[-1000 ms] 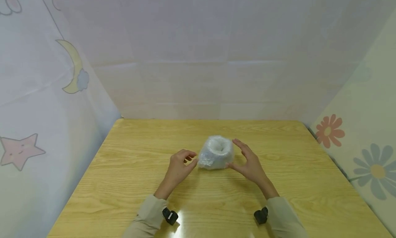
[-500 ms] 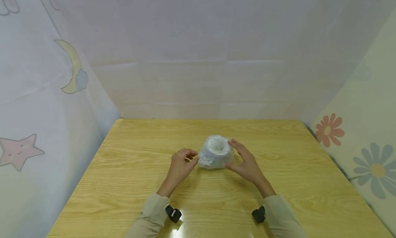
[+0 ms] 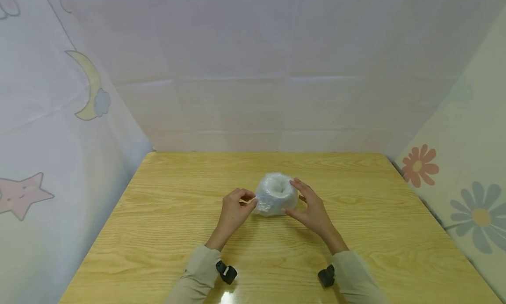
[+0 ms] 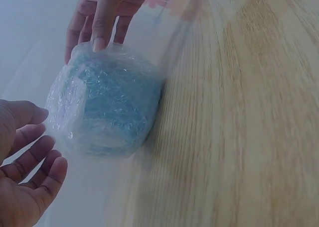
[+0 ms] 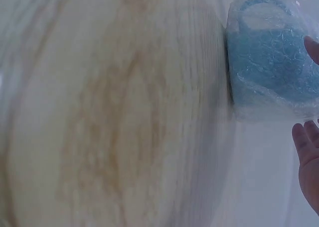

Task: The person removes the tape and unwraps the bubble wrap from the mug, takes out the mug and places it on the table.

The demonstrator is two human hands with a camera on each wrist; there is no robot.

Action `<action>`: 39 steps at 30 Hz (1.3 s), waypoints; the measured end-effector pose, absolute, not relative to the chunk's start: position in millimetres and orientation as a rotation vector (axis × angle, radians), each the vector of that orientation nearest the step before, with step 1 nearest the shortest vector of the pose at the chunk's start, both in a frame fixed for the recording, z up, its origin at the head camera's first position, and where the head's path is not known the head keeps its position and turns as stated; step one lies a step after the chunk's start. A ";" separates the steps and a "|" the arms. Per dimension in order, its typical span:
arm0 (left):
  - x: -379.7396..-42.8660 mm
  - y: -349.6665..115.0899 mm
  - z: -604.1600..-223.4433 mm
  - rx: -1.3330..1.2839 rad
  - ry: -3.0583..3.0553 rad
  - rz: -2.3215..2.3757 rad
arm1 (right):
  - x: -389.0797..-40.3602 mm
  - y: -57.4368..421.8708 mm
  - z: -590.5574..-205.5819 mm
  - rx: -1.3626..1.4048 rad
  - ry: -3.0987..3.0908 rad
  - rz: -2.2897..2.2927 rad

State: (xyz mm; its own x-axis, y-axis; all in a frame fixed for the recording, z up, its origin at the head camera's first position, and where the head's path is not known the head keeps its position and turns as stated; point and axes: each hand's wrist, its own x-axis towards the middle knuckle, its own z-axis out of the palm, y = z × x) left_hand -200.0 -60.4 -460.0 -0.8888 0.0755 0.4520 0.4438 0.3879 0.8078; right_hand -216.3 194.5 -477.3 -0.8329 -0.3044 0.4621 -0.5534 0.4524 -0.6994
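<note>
A bubble-wrapped bundle [image 3: 272,203] with a hollow in its top sits on the table. A light blue thing shows through the clear bubble wrap [image 4: 114,97] in both wrist views, with a blue loop [image 5: 261,5] at one side; its kind is hidden. My right hand [image 3: 314,209] holds the bundle from the right, thumb on its front and fingers around its far upper side. At the left edge, my left hand [image 3: 235,209] has its bent index finger and thumb tips close together, right at the wrap. I cannot tell whether they pinch it.
The bundle stands near the middle of a wooden table [image 3: 158,198]. Pale cloth [image 3: 237,106] hangs behind the table's far edge, with printed cloths at both sides. A black wrist camera [image 3: 226,272] is on each sleeve.
My left hand has moved right, up to the bundle's left edge, its thumb and index finger drawing together. My right hand has moved slightly left and closed round the bundle's right side.
</note>
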 end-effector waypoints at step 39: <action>-207.9 -47.8 -461.5 -0.331 -2.393 -1.546 | -194.3 171.3 -450.0 0.687 -2.322 1.361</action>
State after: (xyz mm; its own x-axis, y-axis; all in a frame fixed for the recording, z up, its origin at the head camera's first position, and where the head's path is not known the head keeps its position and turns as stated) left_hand -207.9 -47.8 -461.5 -0.9367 0.0433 0.3475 0.3345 0.4034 0.8517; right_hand -194.3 171.3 -450.0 -0.8162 -0.2257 0.5319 -0.5744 0.4170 -0.7044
